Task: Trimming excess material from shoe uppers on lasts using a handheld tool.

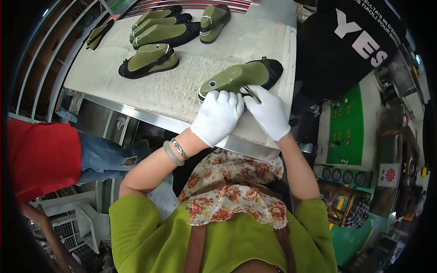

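Note:
A black flat shoe (274,72) with a small bow lies on its side on the table, fitted over an olive-green last (234,77). My left hand (218,116), in a white glove, is closed against the near side of this shoe, its fingertips hidden. Close beside it, my gloved right hand (268,111) grips a slim dark tool (250,93) with two narrow arms, like tweezers or thread snips. The tool's tip points at the shoe's near side, next to my left thumb.
More black shoes on green lasts (149,61) stand across the pale worktable (177,100), whose near edge has a metal strip (136,113). A person in a red top (43,159) is at the left. Someone in black printed clothing (350,41) is at the right, by a machine with gauges (347,176).

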The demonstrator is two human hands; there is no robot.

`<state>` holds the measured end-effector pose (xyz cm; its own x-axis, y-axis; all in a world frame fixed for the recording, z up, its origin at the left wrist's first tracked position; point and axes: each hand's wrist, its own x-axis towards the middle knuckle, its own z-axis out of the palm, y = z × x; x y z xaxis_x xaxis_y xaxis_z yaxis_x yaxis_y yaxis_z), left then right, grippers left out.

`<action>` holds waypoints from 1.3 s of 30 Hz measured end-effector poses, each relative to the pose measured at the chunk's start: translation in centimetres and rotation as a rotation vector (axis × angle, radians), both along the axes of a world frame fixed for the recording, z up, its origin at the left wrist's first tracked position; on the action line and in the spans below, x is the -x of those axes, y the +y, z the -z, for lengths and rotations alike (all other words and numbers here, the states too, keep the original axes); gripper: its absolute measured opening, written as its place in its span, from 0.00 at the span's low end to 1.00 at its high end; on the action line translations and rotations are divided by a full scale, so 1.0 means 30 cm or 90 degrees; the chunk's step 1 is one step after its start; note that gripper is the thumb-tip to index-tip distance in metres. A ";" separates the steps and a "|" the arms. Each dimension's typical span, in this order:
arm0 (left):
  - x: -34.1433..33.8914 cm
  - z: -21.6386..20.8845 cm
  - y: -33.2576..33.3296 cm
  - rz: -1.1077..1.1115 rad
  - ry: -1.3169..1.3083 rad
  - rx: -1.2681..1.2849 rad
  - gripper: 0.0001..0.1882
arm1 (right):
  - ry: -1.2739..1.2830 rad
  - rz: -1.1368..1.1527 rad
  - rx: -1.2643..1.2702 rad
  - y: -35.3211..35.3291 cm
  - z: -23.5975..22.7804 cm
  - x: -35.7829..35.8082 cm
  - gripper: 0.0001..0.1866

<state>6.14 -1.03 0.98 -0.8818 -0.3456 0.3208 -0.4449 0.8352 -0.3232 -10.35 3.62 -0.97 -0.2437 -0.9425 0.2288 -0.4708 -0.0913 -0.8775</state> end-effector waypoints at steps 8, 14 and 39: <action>-0.123 0.061 0.117 -0.160 0.610 -0.523 0.11 | 0.022 -0.153 -0.060 -0.059 0.007 0.000 0.16; -0.097 0.005 0.049 -0.344 0.857 -1.176 0.16 | -0.002 -0.167 -0.113 -0.060 -0.005 -0.015 0.16; -0.081 0.018 0.006 -0.369 0.843 -1.421 0.12 | 0.077 -0.118 0.032 0.030 0.034 -0.049 0.14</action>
<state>8.58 -0.84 0.46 -0.4431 -0.6985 -0.5619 0.1906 -0.6859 0.7023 -8.89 4.53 -1.99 -0.0350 -0.9551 0.2943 -0.5440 -0.2289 -0.8073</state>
